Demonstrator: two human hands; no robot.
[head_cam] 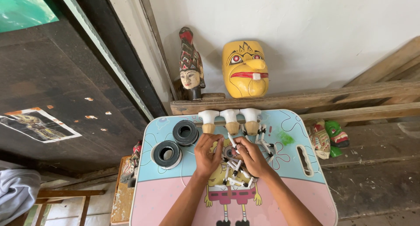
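- A torn picture sheet point(37, 124) with a white border is stuck to the dark board at the left.
- The small table point(306, 182), blue above and pink below, bears a yellow cartoon figure.
- Two black tape rolls point(176, 143) lie at its left; three white-capped wooden pieces point(230, 120) line its far edge.
- A pile of short white sticks point(236, 171) with black tips lies mid-table.
- The left hand point(207, 152) rests curled beside the pile; what it grips I cannot tell.
- The right hand point(253, 158) has its fingers pinched on one stick point(232, 141), held upright above the pile.
- A yellow mask point(245, 68) and a carved head point(190, 66) lean against the wall.
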